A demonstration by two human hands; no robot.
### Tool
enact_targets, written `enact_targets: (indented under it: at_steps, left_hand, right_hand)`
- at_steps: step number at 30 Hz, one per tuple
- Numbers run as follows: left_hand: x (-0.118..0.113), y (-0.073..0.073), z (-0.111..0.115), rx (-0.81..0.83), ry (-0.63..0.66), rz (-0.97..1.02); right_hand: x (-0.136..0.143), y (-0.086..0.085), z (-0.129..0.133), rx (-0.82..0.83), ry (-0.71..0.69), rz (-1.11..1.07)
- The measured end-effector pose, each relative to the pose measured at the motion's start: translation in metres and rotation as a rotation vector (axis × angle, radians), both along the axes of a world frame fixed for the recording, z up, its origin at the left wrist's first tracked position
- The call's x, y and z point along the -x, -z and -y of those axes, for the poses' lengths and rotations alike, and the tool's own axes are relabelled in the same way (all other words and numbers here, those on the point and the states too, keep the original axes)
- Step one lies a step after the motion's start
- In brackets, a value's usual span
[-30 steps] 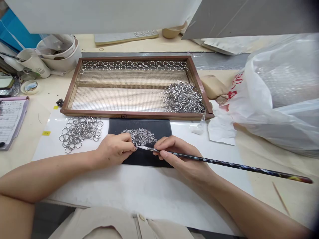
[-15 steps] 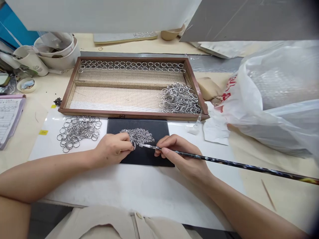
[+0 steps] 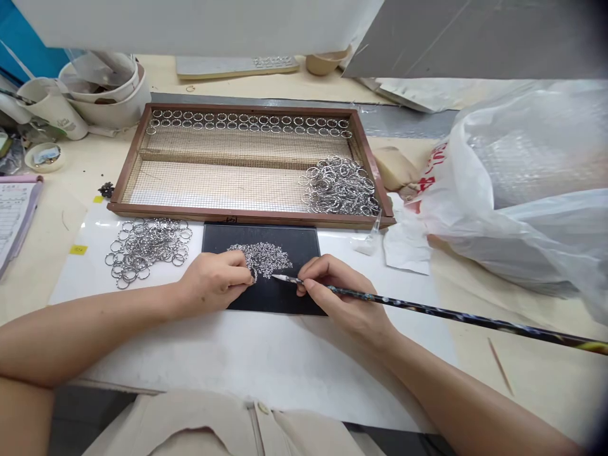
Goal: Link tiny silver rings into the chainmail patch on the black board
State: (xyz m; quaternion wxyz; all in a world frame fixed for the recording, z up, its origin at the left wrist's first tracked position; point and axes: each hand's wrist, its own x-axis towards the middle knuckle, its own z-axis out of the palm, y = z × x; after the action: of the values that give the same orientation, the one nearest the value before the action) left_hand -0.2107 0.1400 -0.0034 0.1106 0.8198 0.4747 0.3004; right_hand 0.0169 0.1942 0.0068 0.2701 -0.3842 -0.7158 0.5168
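Note:
My left hand is closed, its fingertips pinching a small metal ring over the left part of a black mat. Beside those fingers lies a pile of tiny silvery pieces on the mat. My right hand grips a long dark patterned brush; its white tip points left, at the lower edge of the pile, a little apart from the ring. Left of the mat, many loose metal rings lie heaped on the white sheet.
A wood-framed mesh tray behind the mat holds rows of rings and a ring heap. Plastic bags bulge at the right. Cups, a small dish and a clipboard stand or lie at the left.
The whole view has shifted slightly. The brush tip has drawn slightly away from my left fingertips; both hands keep their grips.

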Motion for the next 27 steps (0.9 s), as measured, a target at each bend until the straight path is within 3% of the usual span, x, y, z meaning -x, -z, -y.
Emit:
enact_targets:
  at_steps: [15,27]
  left_hand:
    - [-0.0006,0.0001,-0.0001,0.006,-0.003,-0.008]
    - [0.0006,0.0005,0.0013,-0.087,0.022,-0.120]
  right_hand:
    - [0.0013,-0.0021,-0.0014,0.041,-0.019,-0.064]
    - [0.0022,-0.0021,-0.0035,0.161,-0.183,-0.246]
